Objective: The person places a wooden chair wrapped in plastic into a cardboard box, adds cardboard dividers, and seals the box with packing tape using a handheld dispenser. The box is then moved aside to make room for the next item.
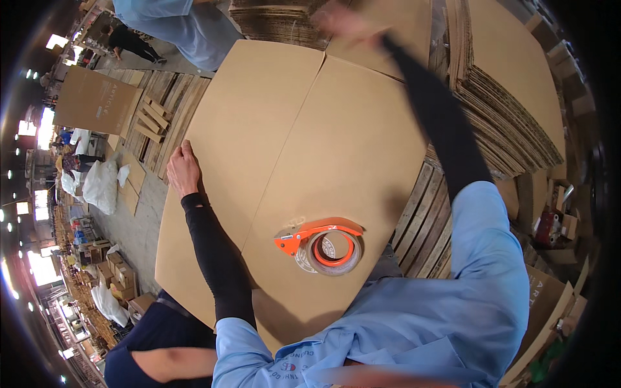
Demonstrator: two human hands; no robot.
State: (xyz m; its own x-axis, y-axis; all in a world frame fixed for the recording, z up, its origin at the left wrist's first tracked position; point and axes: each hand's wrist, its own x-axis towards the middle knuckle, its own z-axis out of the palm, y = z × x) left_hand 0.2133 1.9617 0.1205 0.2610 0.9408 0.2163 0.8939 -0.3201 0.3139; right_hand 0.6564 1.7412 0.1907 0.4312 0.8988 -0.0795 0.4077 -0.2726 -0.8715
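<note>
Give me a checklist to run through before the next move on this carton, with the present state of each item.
1. Flaps closed: the two flaps of the cardboard carton meet along a centre seam. Ok.
2. Seam taped: no tape shows along it. Not ok.
3. Tape dispenser within reach: the orange dispenser lies on the near flap, in neither hand. Ok.
4. Left hand steadying: flat on the carton's left edge. Ok.
5. Right hand position: stretched to the far end, blurred, so its grip is unclear. Cannot tell.
6. Space at the far end: another person's blue sleeve is close by. Cannot tell.
</note>
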